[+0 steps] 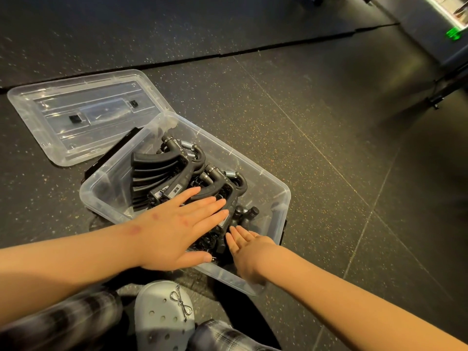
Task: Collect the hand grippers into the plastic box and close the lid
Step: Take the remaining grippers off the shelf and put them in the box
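Note:
A clear plastic box (268,184) stands on the dark floor, holding several black hand grippers (162,165) with metal springs, stacked side by side. My left hand (177,229) lies flat with straight fingers on top of the grippers at the box's near side. My right hand (247,252) reaches into the near right corner of the box, fingers straight, palm turned toward the grippers beside it. The clear lid (83,115) lies upside down on the floor behind and left of the box, off the box.
A grey clog shoe (162,317) with a bow charm and plaid trouser legs (58,323) are just in front of the box. A seam between floor mats (228,54) runs behind the lid. A dark stand base (440,95) sits far right.

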